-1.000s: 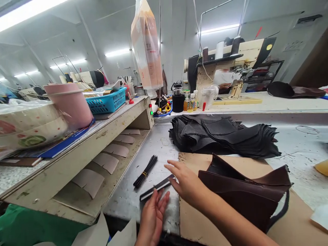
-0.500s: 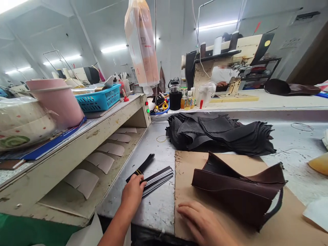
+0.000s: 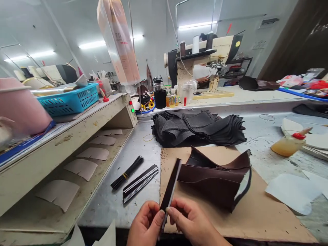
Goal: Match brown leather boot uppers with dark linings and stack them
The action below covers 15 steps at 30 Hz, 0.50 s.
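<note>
This is a leather-goods sewing workshop, run on a factory scale. An industrial sewing machine [image 3: 212,54] carrying 3 thread cones [image 3: 196,43] stands on the counter beyond the far edge of the metal bench [image 3: 143,147]. More machines [image 3: 56,72] sit at far left under fluorescent tubes [image 3: 197,25]. A stack of black cut pieces [image 3: 200,128] lies near the far edge. A brown leather bag [image 3: 217,181] rests on a cardboard mat [image 3: 256,212] at the near edge, where a black strip [image 3: 171,184] is held up. A glue bottle [image 3: 288,144] sits toward the right edge, and tan cut shapes [image 3: 82,167] fill the shelf [image 3: 64,143] along the left edge.
</note>
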Each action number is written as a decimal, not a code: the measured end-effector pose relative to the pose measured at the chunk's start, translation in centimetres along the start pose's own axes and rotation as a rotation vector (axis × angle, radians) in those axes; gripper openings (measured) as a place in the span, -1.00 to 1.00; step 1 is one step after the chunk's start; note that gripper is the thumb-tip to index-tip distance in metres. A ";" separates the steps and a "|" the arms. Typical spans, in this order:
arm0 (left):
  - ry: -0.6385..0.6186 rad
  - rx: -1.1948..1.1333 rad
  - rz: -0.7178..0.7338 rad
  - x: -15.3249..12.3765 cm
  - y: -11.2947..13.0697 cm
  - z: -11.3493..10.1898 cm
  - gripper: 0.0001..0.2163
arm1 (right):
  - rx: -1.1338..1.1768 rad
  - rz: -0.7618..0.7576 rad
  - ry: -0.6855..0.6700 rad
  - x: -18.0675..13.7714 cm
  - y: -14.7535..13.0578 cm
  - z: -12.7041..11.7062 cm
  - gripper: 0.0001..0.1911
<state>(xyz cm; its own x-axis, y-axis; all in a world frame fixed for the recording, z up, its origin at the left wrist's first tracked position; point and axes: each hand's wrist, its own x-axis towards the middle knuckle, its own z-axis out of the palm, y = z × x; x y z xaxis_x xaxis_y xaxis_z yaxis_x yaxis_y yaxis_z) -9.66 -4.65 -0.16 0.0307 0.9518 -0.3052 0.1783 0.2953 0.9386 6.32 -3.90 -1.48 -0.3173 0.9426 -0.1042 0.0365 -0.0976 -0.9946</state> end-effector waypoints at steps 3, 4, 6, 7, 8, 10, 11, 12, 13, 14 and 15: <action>-0.198 0.064 -0.068 -0.6 -0.2 2.0 -0.47 | -0.020 -0.014 0.057 -0.5 -0.5 -1.2 -0.63; -0.214 0.107 -0.064 -0.6 -0.2 2.4 -0.46 | -0.059 -0.020 0.098 -0.8 -0.4 -1.6 -0.68; -0.185 0.172 -0.034 -0.3 -0.2 3.0 -0.48 | -0.180 -0.042 0.186 -1.5 0.0 -2.4 -0.76; -0.162 0.193 -0.017 -0.2 -0.2 3.3 -0.50 | -0.250 -0.059 0.213 -2.0 0.2 -2.6 -0.79; -0.139 0.209 -0.003 -0.1 -0.2 3.7 -0.52 | -0.317 -0.079 0.221 -2.4 0.4 -2.8 -0.81; -0.126 0.235 0.016 -0.1 -0.2 4.3 -0.53 | -0.409 -0.114 0.202 -3.2 0.7 -3.0 -0.80; -0.118 0.248 0.025 -0.2 -0.2 4.6 -0.54 | -0.435 -0.131 0.185 -3.6 0.8 -3.1 -0.77; -0.102 0.263 0.036 -0.3 -0.3 4.9 -0.54 | -0.454 -0.147 0.175 -3.9 0.9 -3.2 -0.76; -0.083 0.285 0.049 -0.4 -0.3 5.1 -0.55 | -0.467 -0.165 0.173 -4.1 1.0 -3.2 -0.75; -0.063 0.315 0.070 -0.5 -0.3 5.3 -0.56 | -0.478 -0.184 0.173 -4.2 1.0 -3.2 -0.75; -0.052 0.352 0.100 -0.6 -0.3 5.5 -0.58 | -0.484 -0.202 0.175 -4.3 1.0 -3.2 -0.75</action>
<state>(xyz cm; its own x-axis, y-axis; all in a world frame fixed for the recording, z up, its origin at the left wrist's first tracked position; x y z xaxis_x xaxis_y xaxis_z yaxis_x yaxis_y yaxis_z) -4.31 -5.76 -1.13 0.1134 0.9662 -0.2314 0.4994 0.1459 0.8540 10.78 -6.99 -2.00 -0.2023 0.9705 0.1314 0.4359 0.2094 -0.8753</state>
